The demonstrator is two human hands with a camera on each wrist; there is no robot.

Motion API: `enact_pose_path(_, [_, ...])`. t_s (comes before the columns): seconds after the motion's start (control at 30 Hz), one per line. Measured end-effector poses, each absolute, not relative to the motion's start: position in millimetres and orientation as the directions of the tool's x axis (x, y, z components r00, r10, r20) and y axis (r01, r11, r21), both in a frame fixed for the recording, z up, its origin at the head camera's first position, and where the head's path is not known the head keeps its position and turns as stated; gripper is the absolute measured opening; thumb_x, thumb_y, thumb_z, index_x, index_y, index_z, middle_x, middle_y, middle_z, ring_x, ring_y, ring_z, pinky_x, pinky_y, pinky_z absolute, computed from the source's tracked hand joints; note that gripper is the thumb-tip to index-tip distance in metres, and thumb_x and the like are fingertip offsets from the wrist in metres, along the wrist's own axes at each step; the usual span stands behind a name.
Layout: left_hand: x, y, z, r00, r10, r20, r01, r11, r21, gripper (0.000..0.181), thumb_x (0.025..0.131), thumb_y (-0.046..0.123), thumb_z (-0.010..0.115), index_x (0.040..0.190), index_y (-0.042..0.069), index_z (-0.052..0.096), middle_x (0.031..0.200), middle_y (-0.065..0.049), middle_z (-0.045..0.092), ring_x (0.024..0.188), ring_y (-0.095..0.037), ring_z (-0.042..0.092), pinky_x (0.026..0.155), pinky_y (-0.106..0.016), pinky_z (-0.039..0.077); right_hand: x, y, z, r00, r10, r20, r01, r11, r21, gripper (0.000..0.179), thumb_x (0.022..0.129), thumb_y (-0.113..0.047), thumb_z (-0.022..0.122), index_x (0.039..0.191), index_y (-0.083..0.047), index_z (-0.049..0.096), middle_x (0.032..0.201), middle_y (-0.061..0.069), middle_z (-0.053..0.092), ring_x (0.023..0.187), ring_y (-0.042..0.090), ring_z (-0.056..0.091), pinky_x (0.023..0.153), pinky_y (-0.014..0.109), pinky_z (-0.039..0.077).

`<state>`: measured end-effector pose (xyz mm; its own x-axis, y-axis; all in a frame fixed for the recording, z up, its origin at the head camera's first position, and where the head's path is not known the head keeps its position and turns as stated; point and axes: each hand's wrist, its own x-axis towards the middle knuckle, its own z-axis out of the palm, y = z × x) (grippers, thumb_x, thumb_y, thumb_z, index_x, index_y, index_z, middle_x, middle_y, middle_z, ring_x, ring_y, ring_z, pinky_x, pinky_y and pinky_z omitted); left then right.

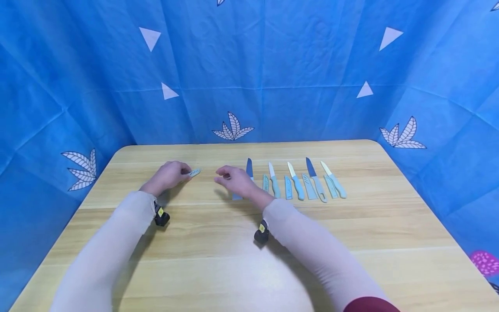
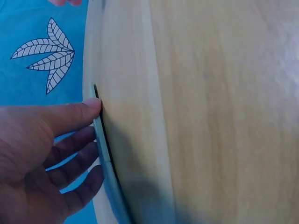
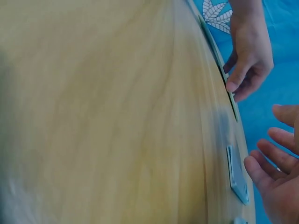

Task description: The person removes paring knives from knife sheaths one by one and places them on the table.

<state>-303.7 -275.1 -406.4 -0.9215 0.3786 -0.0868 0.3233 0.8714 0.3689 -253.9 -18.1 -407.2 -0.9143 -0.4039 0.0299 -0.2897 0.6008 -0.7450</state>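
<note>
In the head view my left hand (image 1: 170, 177) is over the back left of the table, gripping a pale blue slotted knife sheath (image 1: 195, 172). Its long, thin edge (image 2: 106, 154) runs between thumb and fingers in the left wrist view; whether a knife is inside cannot be seen. My right hand (image 1: 235, 180) hovers to the right, fingers loosely bent and holding nothing. Past it lies a dark-bladed knife (image 1: 249, 167), its handle hidden by that hand. A flat blue sheath (image 1: 237, 196) shows partly below the hand, and a blue sheath (image 3: 238, 179) lies near the fingers in the right wrist view.
Right of the hands, several blue-handled knives lie in a row, among them a dark-bladed one (image 1: 316, 182) and a light-bladed one (image 1: 297, 184). Sheaths lie between them, such as a slotted one (image 1: 309, 187). A blue curtain (image 1: 261, 65) hangs behind the wooden table (image 1: 218, 251).
</note>
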Motion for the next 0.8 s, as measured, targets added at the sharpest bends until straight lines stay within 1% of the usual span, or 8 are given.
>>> enact_pose_path(0.13, [-303,-272,-403,-0.927,0.357,-0.118,0.292,0.881,0.372,0.029,0.092,0.017,0.069,0.115,-0.001,0.068,0.102,-0.013,0.069,0.089,-0.026,0.061,0.079,-0.044,0.051,-253,-22,-407,-0.914,-0.405,0.033,-0.298,0.611,-0.734,0.040,0.099,-0.035,0.060,0.130,-0.010,0.061,0.124,0.003,0.065,0.111,0.015,0.060,0.095,0.025,0.050])
enact_pose_path(0.37, [-299,-265,-397,-0.938,0.261,-0.229,0.150,0.898,0.413,0.035,0.091,0.023,0.070,0.116,-0.001,0.064,0.106,-0.015,0.066,0.084,-0.025,0.058,0.070,-0.037,0.050,-252,-23,-408,-0.920,-0.392,0.020,-0.280,0.621,-0.732,0.040,0.098,-0.036,0.060,0.129,-0.011,0.062,0.124,0.003,0.065,0.113,0.016,0.059,0.096,0.026,0.049])
enact_pose_path(0.47, [-299,-263,-393,-0.933,0.233,-0.273,0.106,0.906,0.411,0.028,0.090,0.023,0.071,0.105,0.000,0.065,0.097,-0.013,0.064,0.079,-0.024,0.056,0.065,-0.034,0.049,-252,-23,-409,-0.922,-0.387,0.013,-0.271,0.619,-0.737,0.040,0.098,-0.036,0.061,0.129,-0.011,0.062,0.124,0.004,0.065,0.112,0.016,0.059,0.096,0.026,0.050])
enact_pose_path(0.53, [-299,-261,-391,-0.927,0.226,-0.298,0.094,0.912,0.399,0.020,0.090,0.021,0.070,0.092,0.002,0.065,0.084,-0.008,0.060,0.072,-0.021,0.053,0.060,-0.031,0.046,-251,-23,-409,-0.922,-0.388,0.011,-0.269,0.617,-0.740,0.039,0.098,-0.035,0.061,0.129,-0.011,0.062,0.123,0.004,0.065,0.111,0.016,0.060,0.096,0.026,0.050])
enact_pose_path(0.6, [-299,-260,-390,-0.919,0.229,-0.320,0.092,0.916,0.389,0.020,0.091,0.020,0.070,0.080,0.005,0.061,0.072,-0.004,0.053,0.065,-0.018,0.048,0.056,-0.029,0.042,-251,-23,-410,-0.920,-0.391,0.010,-0.269,0.613,-0.743,0.039,0.098,-0.035,0.060,0.128,-0.011,0.063,0.123,0.004,0.065,0.110,0.015,0.060,0.095,0.025,0.050])
enact_pose_path(0.67, [-300,-258,-389,-0.917,0.226,-0.329,0.090,0.920,0.382,0.022,0.091,0.020,0.070,0.076,0.007,0.059,0.068,-0.002,0.050,0.062,-0.017,0.046,0.054,-0.028,0.040,-251,-22,-410,-0.919,-0.395,0.012,-0.271,0.608,-0.746,0.039,0.098,-0.035,0.060,0.128,-0.010,0.063,0.122,0.004,0.065,0.110,0.015,0.060,0.095,0.025,0.050])
enact_pose_path(0.73, [-300,-258,-389,-0.915,0.225,-0.334,0.087,0.921,0.381,0.022,0.091,0.020,0.070,0.079,0.006,0.058,0.071,-0.003,0.051,0.064,-0.017,0.047,0.055,-0.028,0.041,-251,-22,-411,-0.917,-0.398,0.014,-0.275,0.606,-0.747,0.039,0.099,-0.035,0.060,0.128,-0.010,0.063,0.121,0.003,0.066,0.109,0.014,0.060,0.094,0.024,0.050])
enact_pose_path(0.8, [-300,-258,-389,-0.914,0.215,-0.344,0.068,0.917,0.392,0.020,0.091,0.020,0.069,0.088,0.004,0.058,0.081,-0.007,0.054,0.070,-0.020,0.050,0.058,-0.029,0.043,-250,-21,-411,-0.916,-0.401,0.015,-0.276,0.602,-0.749,0.038,0.099,-0.035,0.060,0.128,-0.010,0.063,0.120,0.003,0.066,0.109,0.014,0.060,0.094,0.024,0.050])
